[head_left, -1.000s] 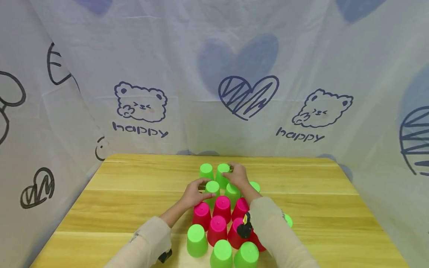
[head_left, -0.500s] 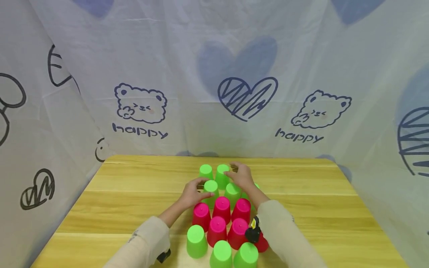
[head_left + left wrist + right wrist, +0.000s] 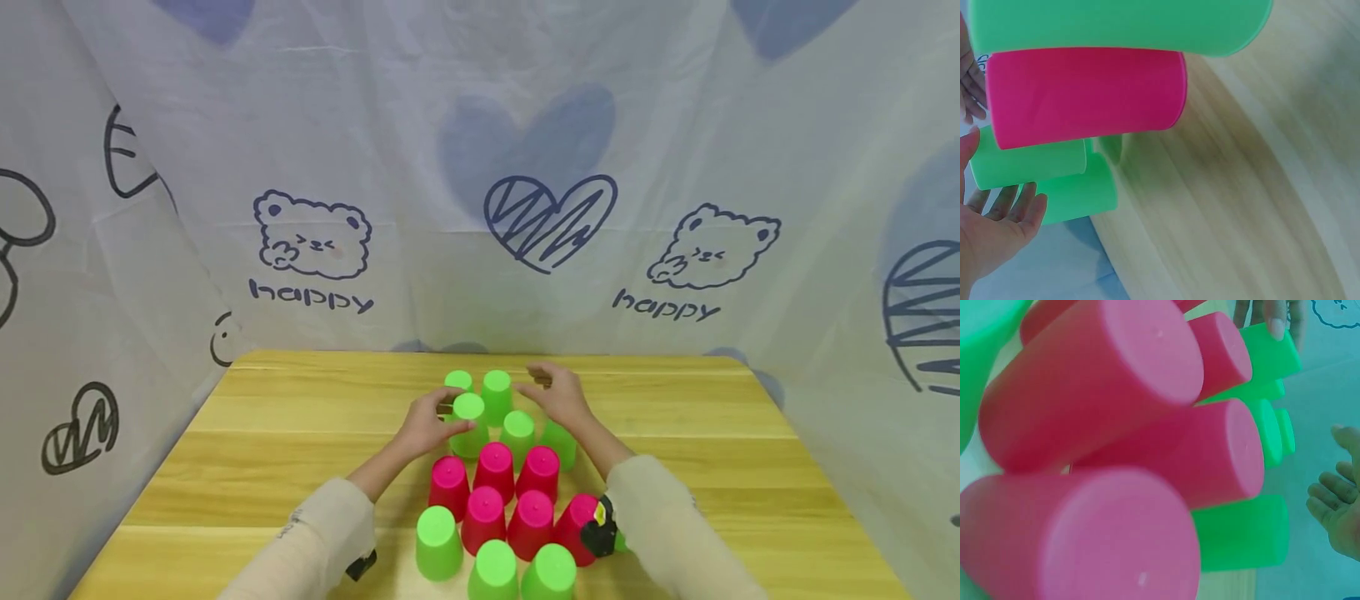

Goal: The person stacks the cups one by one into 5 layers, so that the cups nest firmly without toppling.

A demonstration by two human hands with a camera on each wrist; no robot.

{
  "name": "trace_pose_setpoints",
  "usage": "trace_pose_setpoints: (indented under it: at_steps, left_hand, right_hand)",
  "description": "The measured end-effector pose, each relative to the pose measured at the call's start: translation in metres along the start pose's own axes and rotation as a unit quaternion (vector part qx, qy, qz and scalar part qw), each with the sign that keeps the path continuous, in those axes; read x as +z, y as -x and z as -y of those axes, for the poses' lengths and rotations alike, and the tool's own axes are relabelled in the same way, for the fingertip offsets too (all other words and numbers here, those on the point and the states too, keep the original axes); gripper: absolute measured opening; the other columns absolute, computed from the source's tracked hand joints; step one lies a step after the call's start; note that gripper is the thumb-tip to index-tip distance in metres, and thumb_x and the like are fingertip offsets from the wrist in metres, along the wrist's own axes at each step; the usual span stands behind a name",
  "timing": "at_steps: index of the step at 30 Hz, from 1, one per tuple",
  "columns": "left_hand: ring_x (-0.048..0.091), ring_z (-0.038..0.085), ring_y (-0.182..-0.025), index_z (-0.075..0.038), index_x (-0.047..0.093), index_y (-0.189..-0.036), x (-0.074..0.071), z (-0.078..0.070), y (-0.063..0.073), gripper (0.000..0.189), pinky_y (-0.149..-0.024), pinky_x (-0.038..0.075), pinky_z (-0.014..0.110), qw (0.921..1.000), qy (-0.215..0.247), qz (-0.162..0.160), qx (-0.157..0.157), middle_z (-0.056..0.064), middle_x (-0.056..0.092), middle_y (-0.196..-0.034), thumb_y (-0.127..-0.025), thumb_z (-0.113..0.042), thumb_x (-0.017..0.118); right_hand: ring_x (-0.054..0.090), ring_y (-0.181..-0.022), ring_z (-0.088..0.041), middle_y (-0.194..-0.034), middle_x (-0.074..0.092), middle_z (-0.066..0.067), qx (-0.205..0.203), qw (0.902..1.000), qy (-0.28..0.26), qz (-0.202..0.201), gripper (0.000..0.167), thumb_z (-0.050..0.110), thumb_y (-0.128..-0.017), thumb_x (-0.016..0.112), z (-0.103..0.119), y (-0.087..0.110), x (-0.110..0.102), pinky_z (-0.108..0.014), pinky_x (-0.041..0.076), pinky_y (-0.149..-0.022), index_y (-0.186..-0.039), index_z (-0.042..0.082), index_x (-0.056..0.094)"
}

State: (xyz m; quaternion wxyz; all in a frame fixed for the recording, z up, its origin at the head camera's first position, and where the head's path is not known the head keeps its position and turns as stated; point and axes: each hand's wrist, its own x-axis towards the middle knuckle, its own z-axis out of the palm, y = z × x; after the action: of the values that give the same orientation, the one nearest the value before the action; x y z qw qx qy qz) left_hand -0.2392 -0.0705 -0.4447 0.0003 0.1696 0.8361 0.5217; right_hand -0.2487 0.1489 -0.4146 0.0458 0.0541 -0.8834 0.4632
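My left hand (image 3: 426, 427) holds an upside-down green cup (image 3: 469, 427) between thumb and fingers. In the left wrist view this held cup (image 3: 1029, 164) sits a little higher than the green cup (image 3: 1079, 194) behind it. My right hand (image 3: 562, 398) hovers with spread, loosely bent fingers and holds nothing. It is to the right of a back green cup (image 3: 497, 398). Two more green cups (image 3: 518, 432) stand between the hands and the pink cups. In the right wrist view the right hand (image 3: 1342, 506) is apart from every cup.
Several upside-down pink cups (image 3: 484, 517) stand in rows mid-table, with green cups (image 3: 438, 537) at the near edge. Another green cup (image 3: 458, 382) is at the back. The wooden table (image 3: 300, 442) meets a patterned cloth (image 3: 435, 275) behind.
The right hand has moved away from the back green cup, rightward. My left hand has raised its green cup slightly and shifted it a little left.
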Motion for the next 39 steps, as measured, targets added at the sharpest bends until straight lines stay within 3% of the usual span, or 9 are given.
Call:
trace_pose_setpoints:
  at_steps: [7,22,34,39]
  left_hand:
    - [0.063,0.037,-0.097,0.004,0.058,-0.115,-0.005,-0.006,-0.003,0.044,-0.082,0.055,0.040,1.0000,-0.004,-0.001,-0.004,0.019,0.064,-0.111,-0.075,-0.005,0.075]
    - [0.064,0.036,-0.096,0.003,0.059,-0.113,-0.010,-0.019,-0.008,0.042,-0.081,0.055,0.038,1.0000,-0.005,0.001,-0.008,0.020,0.065,-0.106,-0.075,-0.005,0.075]
    - [0.063,0.037,-0.099,0.005,0.057,-0.117,-0.013,-0.035,-0.017,0.046,-0.081,0.056,0.035,0.9998,-0.011,0.013,0.000,0.022,0.063,-0.113,-0.076,-0.007,0.074]
    - [0.063,0.037,-0.099,0.006,0.058,-0.116,-0.015,-0.045,-0.022,0.044,-0.084,0.055,0.038,0.9993,-0.021,0.021,0.023,0.022,0.063,-0.112,-0.077,-0.008,0.073]
  right_hand:
    - [0.055,-0.115,-0.037,-0.122,0.058,-0.024,-0.028,0.9995,-0.005,0.013,0.045,0.015,-0.084,0.068,-0.011,0.007,-0.008,-0.045,0.045,-0.098,-0.121,-0.006,0.055]
    - [0.054,-0.116,-0.039,-0.123,0.057,-0.026,-0.021,0.9991,-0.010,0.036,0.047,0.016,-0.084,0.069,-0.038,0.024,-0.019,-0.046,0.045,-0.099,-0.122,-0.007,0.054]
    - [0.053,-0.116,-0.039,-0.123,0.057,-0.026,-0.016,0.9983,0.005,0.056,0.050,0.019,-0.083,0.069,-0.045,0.033,-0.028,-0.045,0.046,-0.097,-0.122,-0.010,0.054]
    - [0.054,-0.115,-0.039,-0.123,0.057,-0.026,-0.017,0.9979,0.009,0.061,0.050,0.017,-0.082,0.070,-0.048,0.036,-0.030,-0.046,0.047,-0.095,-0.121,-0.011,0.054]
